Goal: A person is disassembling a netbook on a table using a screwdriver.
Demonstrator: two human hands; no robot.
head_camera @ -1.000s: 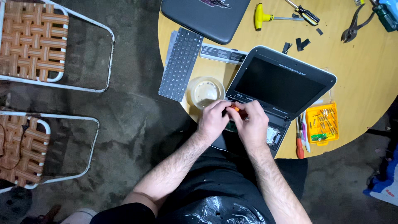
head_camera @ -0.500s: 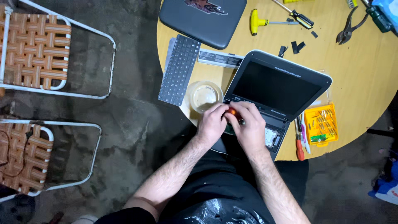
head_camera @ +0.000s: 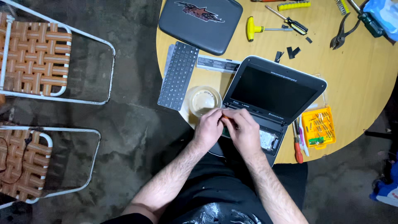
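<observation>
Two hands, left (head_camera: 208, 129) and right (head_camera: 244, 132), stay pinched shut on my small orange tool (head_camera: 226, 118) at frame centre over the open laptop (head_camera: 271, 99), unmoved since a second ago, so work continues.

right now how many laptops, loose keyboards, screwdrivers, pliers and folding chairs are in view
laptops: 2, open laptop, closed laptop
loose keyboard: 1
screwdrivers: 3, yellow T-handle driver, black screwdriver, red screwdriver
pliers: 1
folding chairs: 2, upper chair, lower chair
total: 9
</observation>
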